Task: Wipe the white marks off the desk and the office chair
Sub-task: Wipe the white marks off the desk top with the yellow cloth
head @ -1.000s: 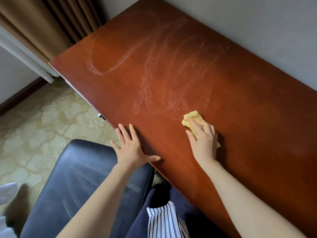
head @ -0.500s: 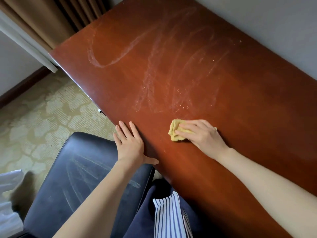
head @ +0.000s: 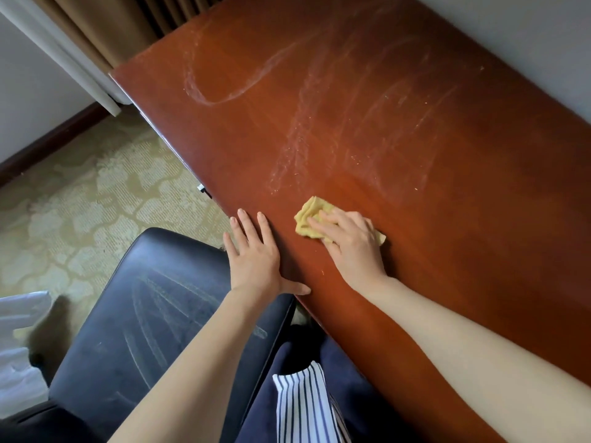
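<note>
The reddish-brown desk (head: 447, 251) carries white smeared marks (head: 319, 123) across its far half, with a curved streak at the far left. My right hand (head: 355, 247) bears down on a crumpled yellow cloth (head: 308, 215) near the desk's front edge, fingers bent over it. My left hand (head: 256, 257) lies flat on the front edge, fingers spread, just left of the cloth. The black office chair (head: 144, 314) stands below the desk edge, and its seat shows white streaks (head: 166, 302).
A grey wall (head: 527, 33) runs along the desk's far side. Brown curtains (head: 112, 27) hang past its left end. Patterned carpet (head: 80, 193) covers the floor, and a white bag (head: 19, 346) lies at the left edge. My striped garment (head: 303, 407) shows at the bottom.
My right hand has slid the yellow cloth leftward along the desk's near side, closer to my left hand. The left hand stayed flat on the edge.
</note>
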Tool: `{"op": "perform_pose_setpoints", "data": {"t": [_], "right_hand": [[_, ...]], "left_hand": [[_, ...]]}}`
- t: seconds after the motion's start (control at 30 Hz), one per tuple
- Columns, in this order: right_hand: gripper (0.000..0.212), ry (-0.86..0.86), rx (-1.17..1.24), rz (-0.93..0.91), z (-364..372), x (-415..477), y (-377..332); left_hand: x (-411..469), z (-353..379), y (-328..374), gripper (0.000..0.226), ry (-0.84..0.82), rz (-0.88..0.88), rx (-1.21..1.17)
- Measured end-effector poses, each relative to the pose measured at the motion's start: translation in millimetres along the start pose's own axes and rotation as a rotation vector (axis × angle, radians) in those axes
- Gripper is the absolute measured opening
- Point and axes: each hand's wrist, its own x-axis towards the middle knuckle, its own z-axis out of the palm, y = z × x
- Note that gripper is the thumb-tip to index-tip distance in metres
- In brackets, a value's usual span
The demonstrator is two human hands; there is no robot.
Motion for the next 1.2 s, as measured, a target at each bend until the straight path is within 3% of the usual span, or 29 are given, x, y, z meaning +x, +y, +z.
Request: {"op": "perform_pose_setpoints", "data": {"t": [0.13,0.27,0.4,0.5,0.7,0.87,1.03,1.2], "right_hand": [[0.054,-0.132,0.049,-0.219,-15,-53,10],[0.034,-0.292,0.034,-0.542,-38,-96,33],[0.029,-0.422,-0.003,-0.808,-47,-78,44],[0.028,-0.473,0.009,-0.902,-40,-46,39],[0.031,-0.489,0.061,-0.831,-6,20,3],[0.032,-0.456,0.079,-0.567,16,61,-24],[0.04,-0.316,0.089,-0.238,36,54,-46],[0.04,-0.25,0.074,-0.178,26,12,-47]], "left_hand": [[-5,3,-12,0.153,0.061,0.046,-0.039],[-9,6,-34,0.138,0.122,0.152,-0.176],[-24,16,-48,0.112,0.231,0.145,-0.27],[-36,23,-52,0.099,0.265,0.092,-0.349],[-59,36,-66,0.091,0.282,0.004,-0.385],[-72,42,-74,0.092,0.268,-0.033,-0.393],[-78,44,-72,0.089,0.23,-0.033,-0.419],[-75,40,-68,0.081,0.228,0.012,-0.468]]}}
